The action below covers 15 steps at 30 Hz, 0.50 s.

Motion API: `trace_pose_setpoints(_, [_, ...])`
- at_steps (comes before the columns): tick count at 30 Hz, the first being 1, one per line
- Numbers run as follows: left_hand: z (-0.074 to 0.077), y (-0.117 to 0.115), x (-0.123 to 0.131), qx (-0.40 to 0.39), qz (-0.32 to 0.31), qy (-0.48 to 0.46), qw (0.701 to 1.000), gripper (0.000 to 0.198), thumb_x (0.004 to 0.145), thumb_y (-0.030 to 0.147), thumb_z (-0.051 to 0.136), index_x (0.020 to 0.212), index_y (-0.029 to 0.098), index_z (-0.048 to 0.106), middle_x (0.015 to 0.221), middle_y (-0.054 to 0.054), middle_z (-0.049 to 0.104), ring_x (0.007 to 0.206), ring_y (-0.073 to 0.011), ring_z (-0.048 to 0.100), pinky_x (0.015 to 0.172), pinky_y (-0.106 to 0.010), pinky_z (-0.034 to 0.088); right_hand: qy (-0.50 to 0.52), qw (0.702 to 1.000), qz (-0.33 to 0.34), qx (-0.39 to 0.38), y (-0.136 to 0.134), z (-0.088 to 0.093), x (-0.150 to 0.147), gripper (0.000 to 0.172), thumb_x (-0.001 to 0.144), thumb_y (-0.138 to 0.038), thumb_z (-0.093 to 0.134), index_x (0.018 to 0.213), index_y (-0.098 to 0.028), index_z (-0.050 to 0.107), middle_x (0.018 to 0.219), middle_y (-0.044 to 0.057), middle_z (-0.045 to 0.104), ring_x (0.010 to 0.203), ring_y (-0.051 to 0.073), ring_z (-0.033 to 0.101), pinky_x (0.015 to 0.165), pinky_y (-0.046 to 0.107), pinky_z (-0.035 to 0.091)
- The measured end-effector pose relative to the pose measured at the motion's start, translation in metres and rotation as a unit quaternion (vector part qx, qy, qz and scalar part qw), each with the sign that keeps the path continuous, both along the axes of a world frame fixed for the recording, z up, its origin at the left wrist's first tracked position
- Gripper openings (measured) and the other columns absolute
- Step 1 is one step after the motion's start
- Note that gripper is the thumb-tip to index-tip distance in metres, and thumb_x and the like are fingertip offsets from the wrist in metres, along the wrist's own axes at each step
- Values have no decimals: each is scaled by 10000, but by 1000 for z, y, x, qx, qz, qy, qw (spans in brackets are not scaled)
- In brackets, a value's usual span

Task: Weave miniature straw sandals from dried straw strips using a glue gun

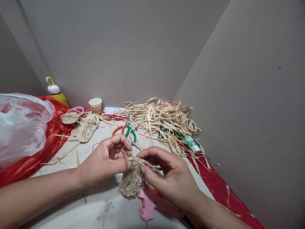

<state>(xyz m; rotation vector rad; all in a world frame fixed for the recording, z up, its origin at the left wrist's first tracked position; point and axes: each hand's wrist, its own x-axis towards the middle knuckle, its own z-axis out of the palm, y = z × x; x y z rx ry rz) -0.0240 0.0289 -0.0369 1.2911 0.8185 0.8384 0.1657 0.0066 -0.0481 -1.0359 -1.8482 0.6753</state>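
Between my two hands is a small woven straw sole (130,182), made of coiled, braided strands. My left hand (108,160) pinches its upper left edge with thumb and fingers. At the upper right, my right hand (166,171) grips the same piece, with a braided strand (151,164) running along under its fingers. Below the sole and partly behind my right hand lies a pink glue gun (149,205). Just beyond my hands are scissors with green handles (133,136) and a tool with orange handles (117,129), their lower parts partly hidden.
Dry straw strips (157,119) are heaped at the back right, beside a white and green tube (192,144). Finished-looking woven soles (88,127) lie at the back left, near a paper cup (95,105), a yellow bottle (58,93) and plastic bags (21,127). Grey walls (114,54) enclose the table.
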Motion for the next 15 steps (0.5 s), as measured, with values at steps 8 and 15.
trace_pose_setpoints(8, [0,-8,3,79,25,59,995,233,699,39,593,846,204,520,739,49,488,693,-114,441,642,-234,393,4,1000,8,18,-4,0,0,167,750,-85,568,870,-193,613,764,17,682,635,142,646,578,237,518])
trace_pose_setpoints(15, [-2,-11,5,88,16,64,994,230,714,48,594,859,208,518,758,45,500,713,-116,445,656,-233,399,2,999,-1,32,-5,1,-1,150,741,-71,577,821,-188,626,710,8,679,611,142,634,579,248,509])
